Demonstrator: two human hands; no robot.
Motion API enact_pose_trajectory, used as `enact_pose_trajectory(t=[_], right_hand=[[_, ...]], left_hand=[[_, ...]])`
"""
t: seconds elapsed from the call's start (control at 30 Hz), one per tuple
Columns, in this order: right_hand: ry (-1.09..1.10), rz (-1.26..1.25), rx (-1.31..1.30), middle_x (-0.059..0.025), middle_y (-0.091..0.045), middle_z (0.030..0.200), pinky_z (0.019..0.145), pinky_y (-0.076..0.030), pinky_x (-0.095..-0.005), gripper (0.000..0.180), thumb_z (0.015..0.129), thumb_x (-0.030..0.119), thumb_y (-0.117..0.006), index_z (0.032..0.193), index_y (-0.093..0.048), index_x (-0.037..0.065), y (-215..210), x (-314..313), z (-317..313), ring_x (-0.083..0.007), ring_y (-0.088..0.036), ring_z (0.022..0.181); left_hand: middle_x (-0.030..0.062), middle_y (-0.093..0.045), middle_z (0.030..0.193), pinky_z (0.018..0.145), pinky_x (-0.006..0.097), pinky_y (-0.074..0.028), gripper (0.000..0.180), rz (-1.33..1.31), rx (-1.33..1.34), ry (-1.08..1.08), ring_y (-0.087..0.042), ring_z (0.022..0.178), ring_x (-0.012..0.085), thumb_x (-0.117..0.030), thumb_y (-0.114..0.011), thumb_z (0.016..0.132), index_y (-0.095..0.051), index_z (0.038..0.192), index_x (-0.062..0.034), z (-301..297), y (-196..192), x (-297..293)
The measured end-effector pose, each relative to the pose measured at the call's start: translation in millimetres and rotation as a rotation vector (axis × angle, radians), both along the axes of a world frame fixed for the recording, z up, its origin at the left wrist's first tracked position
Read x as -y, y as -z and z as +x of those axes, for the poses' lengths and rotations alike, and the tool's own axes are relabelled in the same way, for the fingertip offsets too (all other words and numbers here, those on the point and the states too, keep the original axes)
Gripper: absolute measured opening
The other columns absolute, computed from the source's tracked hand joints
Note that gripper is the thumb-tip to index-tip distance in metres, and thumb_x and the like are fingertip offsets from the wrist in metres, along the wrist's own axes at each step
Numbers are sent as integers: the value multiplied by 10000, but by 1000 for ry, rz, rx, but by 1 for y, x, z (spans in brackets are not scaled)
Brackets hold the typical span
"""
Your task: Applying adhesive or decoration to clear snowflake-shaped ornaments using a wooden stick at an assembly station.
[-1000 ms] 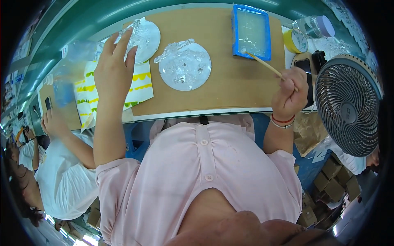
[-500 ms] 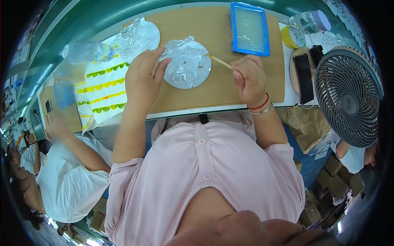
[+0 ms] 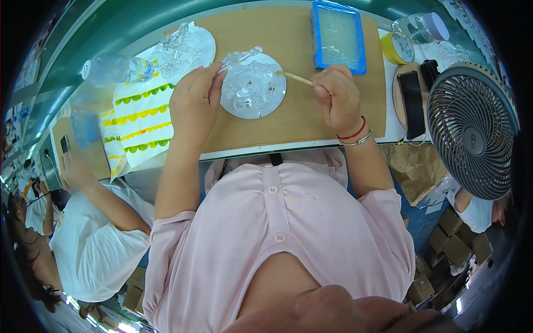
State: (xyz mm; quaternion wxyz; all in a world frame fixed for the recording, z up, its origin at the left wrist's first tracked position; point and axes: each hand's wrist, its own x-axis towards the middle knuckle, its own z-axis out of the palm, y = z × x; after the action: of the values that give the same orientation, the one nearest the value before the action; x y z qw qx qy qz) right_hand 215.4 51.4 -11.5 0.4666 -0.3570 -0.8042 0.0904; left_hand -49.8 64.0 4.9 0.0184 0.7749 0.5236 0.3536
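Observation:
A round white plate (image 3: 277, 100) carries a cluster of clear plastic pieces (image 3: 247, 83). At its left edge, my left hand (image 3: 194, 102) has its thumb and index finger pinched at the end of a clear piece; the fingers partly cover the grip. My right hand (image 3: 340, 97) is closed around a thin wooden stick (image 3: 300, 79). The stick slants leftward, its tip by the right side of the clear pieces; whether it touches them I cannot tell. A second white plate (image 3: 209, 47) with more clear pieces (image 3: 180, 53) lies farther left.
A blue-rimmed tray (image 3: 362, 55) stands at the back. To the right are a yellow tape roll (image 3: 395, 49), a lidded bottle (image 3: 413, 28), a phone (image 3: 411, 105) and a fan (image 3: 472, 133). A plastic bottle (image 3: 114, 69) lies left, near a co-worker's hand (image 3: 78, 172).
My left thumb has closed up toward the index finger at the plate's edge. My right hand and the stick have shifted slightly, the stick lying a little flatter.

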Motion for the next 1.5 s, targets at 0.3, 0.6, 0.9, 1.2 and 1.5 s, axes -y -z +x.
enact_pose_trajectory(t=[0.3,0.6,0.9,1.2,1.5], right_hand=[[-3,36,61,-98,-610,782,750,-476,-413,50,914,88,-552,912,-531,43,-6,28,-2,-276,-574,670],[-87,55,173,-106,-610,787,749,-480,-423,75,880,69,-554,932,-512,36,-7,55,-15,-272,-566,673],[-52,32,108,-110,-619,800,763,-474,-416,44,889,68,-548,906,-520,39,-4,56,-22,-282,-567,674],[43,18,109,-95,-610,759,756,-468,-414,36,911,71,-540,892,-523,46,-8,60,-16,-275,-558,643],[25,36,89,-83,-590,758,739,-463,-392,85,836,37,-607,872,-530,48,-9,64,-19,-259,-545,651]], left_hand=[[89,-661,749,566,348,-486,114,-32,-13,3,-629,651,254,-144,-695,833,-688,930,-84,-1,-2,0],[100,-704,859,645,324,-520,167,-92,-20,-20,-672,732,262,-174,-709,834,-707,965,-71,-2,-3,5],[94,-686,772,590,344,-503,127,-13,7,-16,-648,663,261,-160,-703,825,-695,932,-92,-3,-1,13],[74,-676,735,570,337,-500,113,24,10,-26,-639,629,241,-150,-711,812,-689,901,-83,-3,0,22],[82,-681,764,604,342,-508,141,-31,6,-58,-651,676,242,-159,-715,812,-685,921,-74,-5,-3,36]])
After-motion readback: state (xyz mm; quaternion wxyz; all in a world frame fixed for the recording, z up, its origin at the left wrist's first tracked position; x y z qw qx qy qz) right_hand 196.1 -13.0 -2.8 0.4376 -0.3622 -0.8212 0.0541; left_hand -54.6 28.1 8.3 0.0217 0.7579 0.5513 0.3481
